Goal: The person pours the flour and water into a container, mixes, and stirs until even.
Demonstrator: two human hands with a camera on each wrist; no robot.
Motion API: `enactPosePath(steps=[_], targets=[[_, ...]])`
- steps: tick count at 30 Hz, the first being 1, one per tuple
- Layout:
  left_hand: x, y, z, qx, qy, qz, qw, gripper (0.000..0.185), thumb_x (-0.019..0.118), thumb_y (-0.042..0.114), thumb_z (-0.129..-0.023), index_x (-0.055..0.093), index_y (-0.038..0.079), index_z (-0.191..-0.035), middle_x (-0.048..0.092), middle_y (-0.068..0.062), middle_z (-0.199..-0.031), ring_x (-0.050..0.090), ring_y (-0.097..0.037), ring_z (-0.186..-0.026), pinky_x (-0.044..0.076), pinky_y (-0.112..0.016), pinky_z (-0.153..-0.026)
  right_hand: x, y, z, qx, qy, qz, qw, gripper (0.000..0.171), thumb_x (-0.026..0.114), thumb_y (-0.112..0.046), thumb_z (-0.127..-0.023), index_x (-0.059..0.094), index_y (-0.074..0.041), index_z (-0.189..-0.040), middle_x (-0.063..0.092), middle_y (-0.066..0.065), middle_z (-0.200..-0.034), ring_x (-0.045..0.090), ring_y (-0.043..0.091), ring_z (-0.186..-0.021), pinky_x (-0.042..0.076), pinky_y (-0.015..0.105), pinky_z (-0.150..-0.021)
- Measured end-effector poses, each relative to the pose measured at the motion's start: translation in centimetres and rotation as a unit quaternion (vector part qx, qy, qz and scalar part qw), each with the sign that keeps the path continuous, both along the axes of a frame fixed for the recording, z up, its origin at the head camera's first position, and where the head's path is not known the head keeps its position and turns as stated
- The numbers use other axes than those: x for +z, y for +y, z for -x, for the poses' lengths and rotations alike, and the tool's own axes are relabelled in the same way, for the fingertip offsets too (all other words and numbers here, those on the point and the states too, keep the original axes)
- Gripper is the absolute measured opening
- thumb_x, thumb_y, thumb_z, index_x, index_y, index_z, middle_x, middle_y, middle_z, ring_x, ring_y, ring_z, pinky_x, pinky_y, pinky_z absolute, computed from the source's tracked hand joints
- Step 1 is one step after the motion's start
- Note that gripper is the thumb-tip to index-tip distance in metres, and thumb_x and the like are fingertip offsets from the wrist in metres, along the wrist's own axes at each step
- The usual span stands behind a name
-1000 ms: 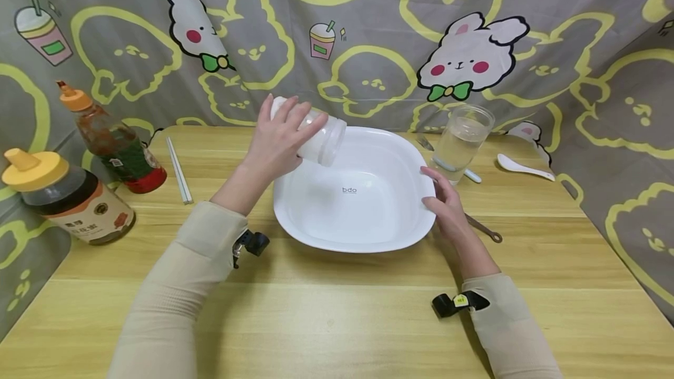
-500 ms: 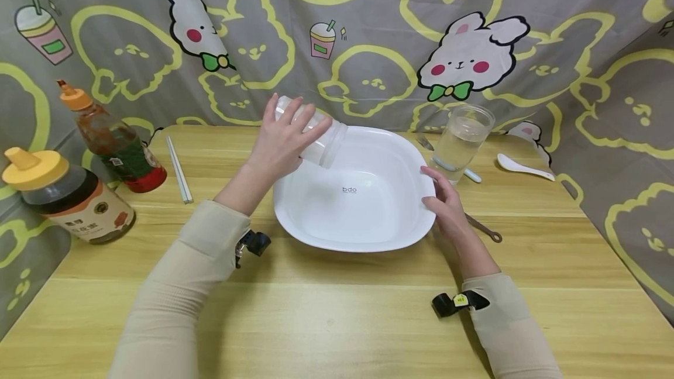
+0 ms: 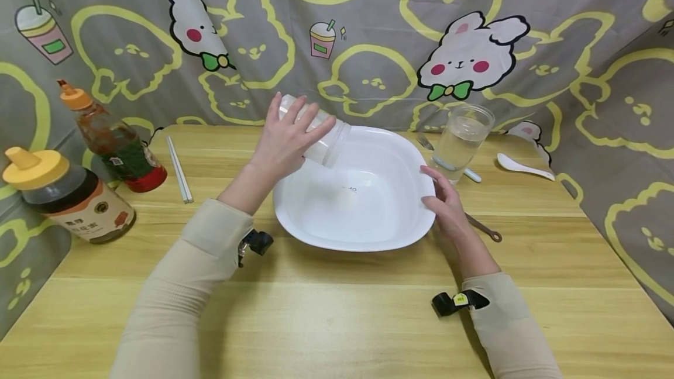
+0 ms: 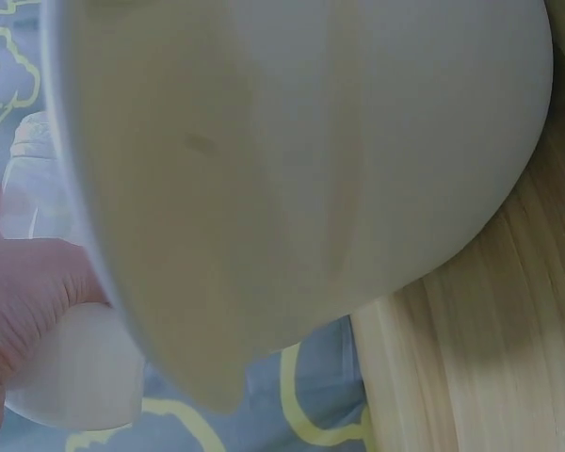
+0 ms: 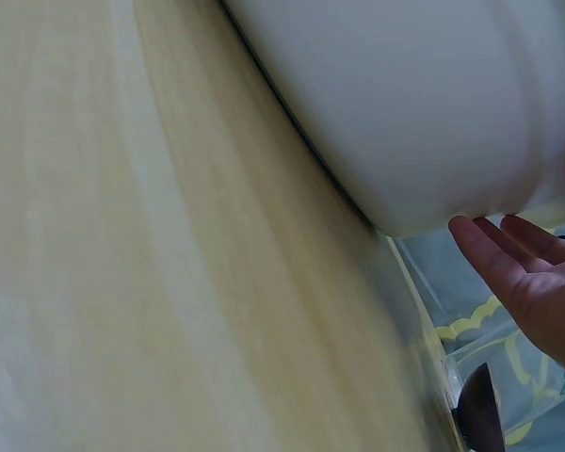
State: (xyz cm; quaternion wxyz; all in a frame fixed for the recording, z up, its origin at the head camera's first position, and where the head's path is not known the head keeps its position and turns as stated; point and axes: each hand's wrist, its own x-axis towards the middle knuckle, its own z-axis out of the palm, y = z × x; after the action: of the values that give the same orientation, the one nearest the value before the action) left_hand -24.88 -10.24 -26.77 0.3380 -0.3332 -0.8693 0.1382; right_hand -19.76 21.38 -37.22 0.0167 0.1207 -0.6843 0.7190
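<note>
Person is wearing close-fitting beige sleeves on both arms, ending at the wrists. Left sleeve (image 3: 184, 285) is carrying a small black camera unit (image 3: 256, 243) at its cuff. Right sleeve (image 3: 513, 332) is wearing a black strap (image 3: 457, 302) bearing a small yellow tag. Both hands are showing bare.

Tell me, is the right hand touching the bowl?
Touching. In the head view the right hand lies with straight fingers against the bowl rim; the right wrist view shows fingertips at its edge.
</note>
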Motion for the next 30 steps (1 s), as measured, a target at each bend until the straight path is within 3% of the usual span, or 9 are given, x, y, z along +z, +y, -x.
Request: enactPosePath(steps=[13, 23, 30], targets=[[-0.07, 0.45, -0.16, -0.010, -0.005, 0.010, 0.9999, 0.072, 0.069, 0.011, -0.063, 0.037, 0.024, -0.126, 0.041, -0.012, -0.122, 0.027, -0.032, -0.118, 0.002, -0.056, -0.097, 0.02, 0.03, 0.02, -0.001, 0.000, -0.003, 1.000, 0.058, 0.039, 0.008, -0.075, 0.033, -0.006, -0.130, 0.037, 0.019, -0.118, 0.045, 0.020, -0.094, 0.051, 0.025, -0.062], [-0.19, 0.70, -0.31, 0.000, -0.014, 0.017, 0.9998, 0.073, 0.070, 0.014, -0.063, 0.037, 0.024, -0.127, 0.040, -0.012, -0.122, 0.027, -0.032, -0.118, 0.004, -0.058, -0.097, 0.20, 0.07, -0.09, 0.002, -0.006, 0.000, 1.000, 0.057, 0.039, 0.008, -0.076, 0.032, -0.006, -0.131, 0.036, 0.018, -0.118, 0.045, 0.021, -0.094, 0.051, 0.026, -0.061], [-0.20, 0.64, -0.32, 0.000, -0.017, -0.003, 0.9998, 0.074, 0.071, 0.017, -0.060, 0.038, 0.023, -0.126, 0.040, -0.011, -0.121, 0.028, -0.032, -0.116, 0.009, -0.058, -0.096, 0.18, 0.05, -0.06, 0.009, -0.003, 0.009, 1.000, 0.057, 0.039, 0.008, -0.076, 0.032, -0.005, -0.131, 0.036, 0.019, -0.119, 0.046, 0.021, -0.094, 0.051, 0.026, -0.061]])
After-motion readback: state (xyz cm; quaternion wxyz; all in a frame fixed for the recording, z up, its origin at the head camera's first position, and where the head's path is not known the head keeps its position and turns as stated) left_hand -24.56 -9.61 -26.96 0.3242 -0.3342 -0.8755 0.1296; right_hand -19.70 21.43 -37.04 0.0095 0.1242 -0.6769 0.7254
